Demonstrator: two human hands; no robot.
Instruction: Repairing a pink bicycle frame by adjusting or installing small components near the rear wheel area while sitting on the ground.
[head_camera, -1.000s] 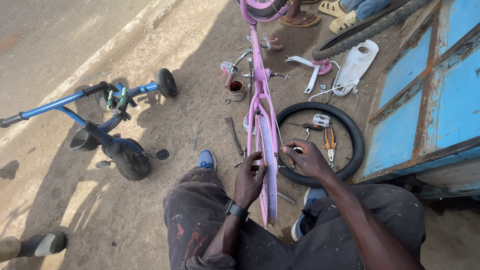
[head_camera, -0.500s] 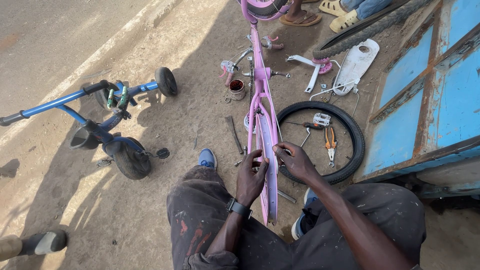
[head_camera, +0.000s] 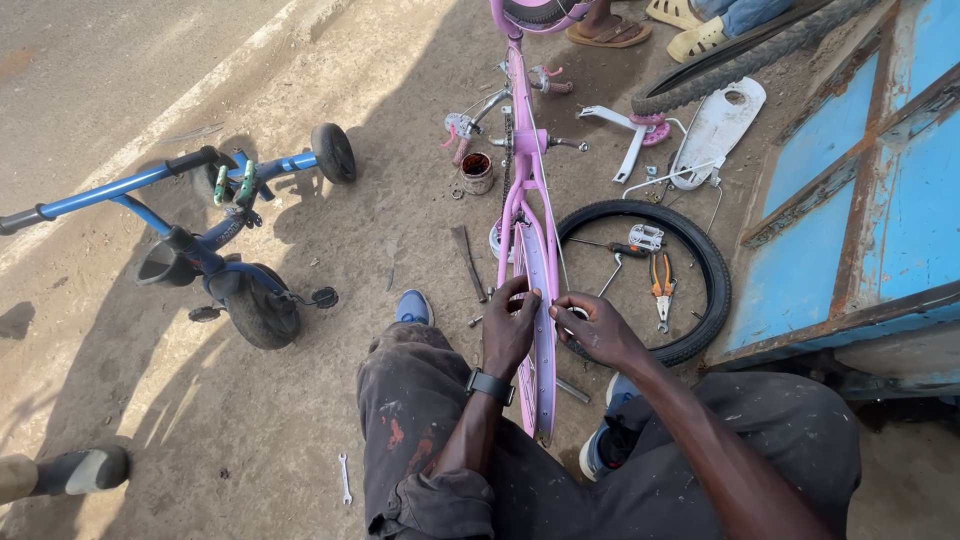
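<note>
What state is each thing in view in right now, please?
Pink bicycle: stripped, lying on the ground.
Bare wheel rim: tyre off, gripped by both hands.
Left hand: closed on the rim.
Right hand: pinching the rim.
Tyre: off, flat on the ground.
Blue tricycle: tipped over.

Pink rim (head_camera: 545, 330) — black tyre (head_camera: 700, 260), blue tricycle (head_camera: 200, 250), orange-handled pliers (head_camera: 660, 285).
</note>
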